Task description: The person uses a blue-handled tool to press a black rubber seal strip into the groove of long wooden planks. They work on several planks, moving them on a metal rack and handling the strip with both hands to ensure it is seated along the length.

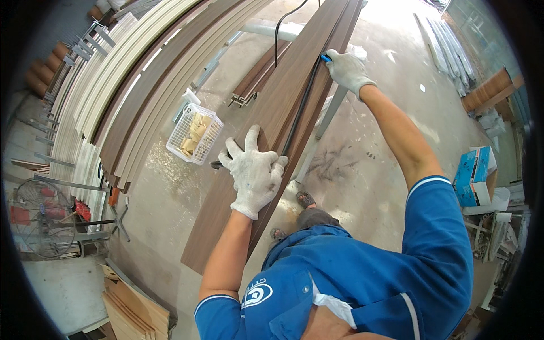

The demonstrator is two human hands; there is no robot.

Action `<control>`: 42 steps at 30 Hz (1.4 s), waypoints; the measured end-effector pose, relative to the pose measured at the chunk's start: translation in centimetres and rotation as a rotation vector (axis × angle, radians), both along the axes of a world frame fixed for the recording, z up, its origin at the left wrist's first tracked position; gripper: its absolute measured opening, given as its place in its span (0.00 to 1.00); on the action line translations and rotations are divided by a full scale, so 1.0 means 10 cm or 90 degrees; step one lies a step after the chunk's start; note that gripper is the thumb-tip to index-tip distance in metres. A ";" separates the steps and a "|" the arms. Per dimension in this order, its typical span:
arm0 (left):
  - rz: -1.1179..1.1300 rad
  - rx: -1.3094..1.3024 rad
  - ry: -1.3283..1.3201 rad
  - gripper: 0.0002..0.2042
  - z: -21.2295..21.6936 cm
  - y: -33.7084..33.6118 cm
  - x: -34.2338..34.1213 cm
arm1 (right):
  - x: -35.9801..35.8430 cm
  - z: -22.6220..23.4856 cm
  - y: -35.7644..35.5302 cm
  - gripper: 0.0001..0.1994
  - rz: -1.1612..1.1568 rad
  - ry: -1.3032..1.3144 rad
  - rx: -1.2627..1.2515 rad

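A long brown wood-grain board slants away in front of me, with another brown strip along its right side. Between them runs a black cord or strip. My left hand, in a pale work glove, lies on the board with its fingers spread, the thumb side near the black strip. Farther up, my gloved right hand is closed at the right-hand strip. A small blue object pokes out of its grip; the rest is hidden, so its kind cannot be told.
A white plastic basket with yellowish pieces stands left of the board. Long cream and brown profiles are racked at the left, above a fan. Shorter brown profiles lie beyond the basket. A blue carton stands at the right.
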State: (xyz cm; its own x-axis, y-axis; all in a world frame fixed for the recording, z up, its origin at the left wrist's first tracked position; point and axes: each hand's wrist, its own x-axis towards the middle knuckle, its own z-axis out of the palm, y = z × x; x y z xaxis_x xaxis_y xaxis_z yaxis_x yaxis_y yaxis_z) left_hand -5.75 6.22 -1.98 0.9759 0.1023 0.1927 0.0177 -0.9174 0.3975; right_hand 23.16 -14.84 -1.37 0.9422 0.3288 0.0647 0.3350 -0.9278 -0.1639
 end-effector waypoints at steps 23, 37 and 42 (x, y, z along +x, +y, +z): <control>-0.007 0.056 -0.060 0.11 -0.04 0.01 -0.07 | -1.33 -0.11 0.02 0.16 0.182 0.011 0.135; -0.208 -0.229 -0.116 0.06 0.27 -0.48 -0.10 | 0.57 -0.36 -0.62 0.25 -0.093 0.001 0.308; -0.262 -0.221 -0.056 0.09 0.33 -0.76 -0.06 | 0.97 -0.16 -0.46 0.24 -0.117 0.091 0.194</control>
